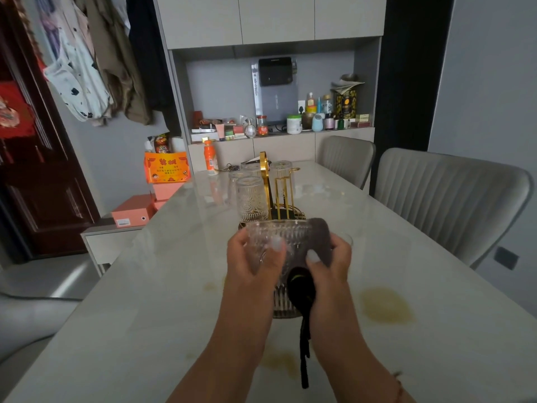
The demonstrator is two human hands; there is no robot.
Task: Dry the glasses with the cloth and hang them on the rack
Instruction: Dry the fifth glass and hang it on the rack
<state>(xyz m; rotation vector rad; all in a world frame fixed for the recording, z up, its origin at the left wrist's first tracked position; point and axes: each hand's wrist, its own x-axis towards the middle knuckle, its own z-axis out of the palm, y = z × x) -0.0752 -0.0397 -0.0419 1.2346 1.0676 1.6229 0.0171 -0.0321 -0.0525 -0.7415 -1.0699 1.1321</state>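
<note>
At nine o'clock a small side table (96, 237) carries a salmon-pink box (132, 212); stacked boxes topped by an orange printed carton (167, 167) stand just beyond it, against the pale marble table (162, 286); at eleven o'clock an orange drink bottle (211, 158) stands near the table's far edge, with keys just beside it. Centre, toward twelve o'clock, the gold rack (276, 187) holds patterned glasses (251, 199) upside down on its pegs; it stands directly behind the hands. The left hand (255, 260) grips a ribbed clear glass (276, 237) lying sideways, thumb across its wall, fingers curled behind; the right hand (331, 257) is clamped on the grey cloth (319, 237), thumb pressing it against the glass's right end; whether the cloth goes inside the glass cannot be told. Below the hands, at six o'clock, another ribbed glass (283, 303) stands on the table, partly hidden by a dark strap (303, 344) hanging in front; yellowish stains (386, 306) mark the marble at four o'clock; two grey padded chairs (453, 199) stand along the right side at two o'clock; the shelf (290, 132) behind is crowded with bottles and jars.
</note>
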